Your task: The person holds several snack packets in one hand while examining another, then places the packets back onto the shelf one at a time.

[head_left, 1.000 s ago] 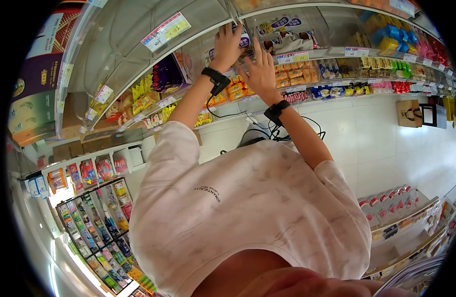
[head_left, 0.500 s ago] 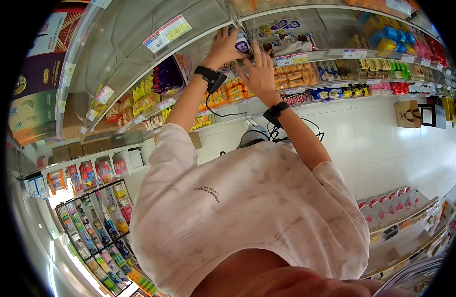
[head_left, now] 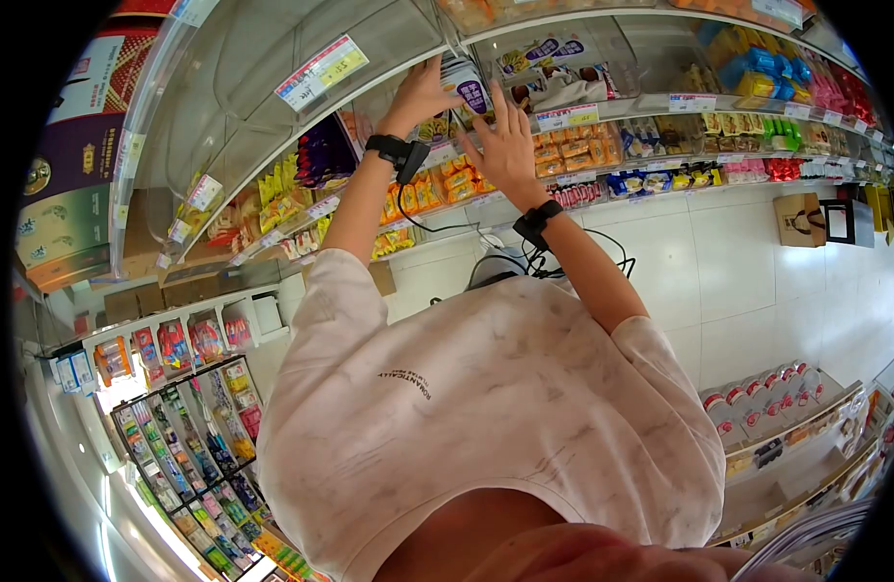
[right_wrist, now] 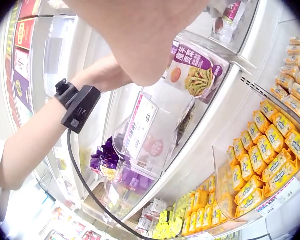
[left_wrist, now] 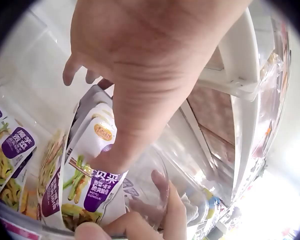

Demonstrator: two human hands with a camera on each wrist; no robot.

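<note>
A stack of flat snack packets (head_left: 471, 94) with purple labels and pictured green vegetables stands upright in a clear plastic bin. My left hand (head_left: 418, 97) is at the stack's left side. In the left wrist view its thumb (left_wrist: 112, 159) lies across the front packet (left_wrist: 82, 197), while the other fingers reach round behind the stack. My right hand (head_left: 508, 153) is at the bin's front right corner, fingers extended. Some of its fingers (left_wrist: 175, 210) show along the clear wall in the left wrist view. More matching packets (left_wrist: 10, 150) stand to the left in the bin.
Price tags (head_left: 568, 116) line the shelf edges. Orange-wrapped snacks (head_left: 568, 147) fill a lower shelf, and white wrappers (head_left: 573, 87) lie in the neighbouring bin. A cable (head_left: 437, 228) hangs from the left wrist camera. White floor (head_left: 728, 262) shows below the shelves.
My left hand has drawn back down and to the left, and the purple-labelled packets beside it show more fully. My right hand has stayed nearly in place at the bin's edge.
</note>
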